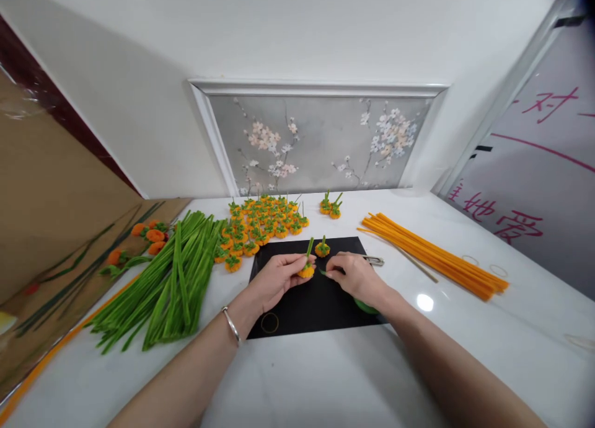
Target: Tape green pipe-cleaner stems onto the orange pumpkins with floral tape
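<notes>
Currently, I have the left hand (279, 276) pinching a small, green-stemmed, fuzzy orange pumpkin (305, 271) at its fingers' ends, above and between the side edges of the flat black mat (297, 310); the right hand (356, 276) has fingers narrowed on a thin dark-green strip (322, 271).

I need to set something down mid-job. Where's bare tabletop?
Widest: the white tabletop between the right forearm and the orange stems. Another patch lies in front of the black mat, between both forearms. Crowded: back left, small pumpkins beside green stems, and mid-mat, around the left hand and right hand.
</notes>
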`<state>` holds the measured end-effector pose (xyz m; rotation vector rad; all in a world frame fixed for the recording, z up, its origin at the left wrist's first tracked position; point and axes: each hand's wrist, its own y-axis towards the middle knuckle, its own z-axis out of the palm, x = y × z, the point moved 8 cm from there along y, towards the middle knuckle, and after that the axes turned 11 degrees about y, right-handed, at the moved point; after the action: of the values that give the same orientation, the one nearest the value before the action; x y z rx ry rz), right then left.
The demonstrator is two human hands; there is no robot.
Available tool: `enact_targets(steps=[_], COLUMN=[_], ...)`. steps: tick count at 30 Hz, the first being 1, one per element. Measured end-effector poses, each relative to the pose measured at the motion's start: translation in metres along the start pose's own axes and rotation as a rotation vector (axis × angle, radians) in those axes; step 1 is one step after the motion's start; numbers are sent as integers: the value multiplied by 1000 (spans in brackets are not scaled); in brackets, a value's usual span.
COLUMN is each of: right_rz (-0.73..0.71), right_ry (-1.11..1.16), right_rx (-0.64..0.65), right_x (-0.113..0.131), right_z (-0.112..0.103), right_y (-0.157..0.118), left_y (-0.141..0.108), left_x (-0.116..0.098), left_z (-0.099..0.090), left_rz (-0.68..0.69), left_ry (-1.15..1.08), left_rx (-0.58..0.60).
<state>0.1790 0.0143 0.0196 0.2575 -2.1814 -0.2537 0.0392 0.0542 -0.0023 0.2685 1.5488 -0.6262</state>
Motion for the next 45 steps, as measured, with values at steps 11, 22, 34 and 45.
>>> enact_targets(steps=[11,22,34,45], right_rz=[85,22,73,27], right_ry=[428,378,446,377], right_rx=[-55,-109,17,32], right_x=[-5,3,-2,8], right_z=[-7,-4,11,4], right_y=[0,-3,-5,-4], left_y=[-8,-3,-9,-9], left_x=[-9,-6,-10,-12], left_z=[13,17,25,22], left_rz=[161,204,219,253], left_ry=[125,187,255,290], left_rx=[27,-11,46,7])
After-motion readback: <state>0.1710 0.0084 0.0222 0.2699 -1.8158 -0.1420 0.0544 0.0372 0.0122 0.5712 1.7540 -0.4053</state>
